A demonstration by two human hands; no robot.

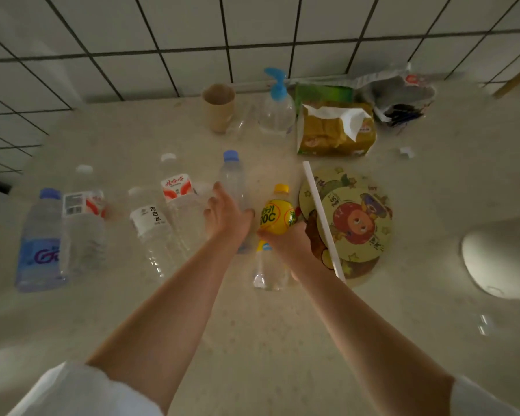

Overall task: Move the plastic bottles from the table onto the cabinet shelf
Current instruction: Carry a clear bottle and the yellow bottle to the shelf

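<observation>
Several plastic bottles stand on the beige table (252, 340). My right hand (291, 244) grips the yellow-labelled bottle (272, 217) with a yellow cap around its middle. My left hand (225, 214) wraps around the clear bottle with a blue cap (231, 172) just to its left. Further left stand a red-and-white labelled bottle (177, 187), a white-labelled clear bottle (149, 220), another red-labelled bottle (83, 211) and a blue-labelled bottle (41, 244). The cabinet shelf is out of view.
At the back by the tiled wall stand a paper cup (218, 108), a pump bottle (276, 109), a tissue pack (333, 130) and a crumpled bag (400, 97). A round cartoon fan with a white handle (348, 223) lies right of my right hand. A white basin (499, 259) sits at the right.
</observation>
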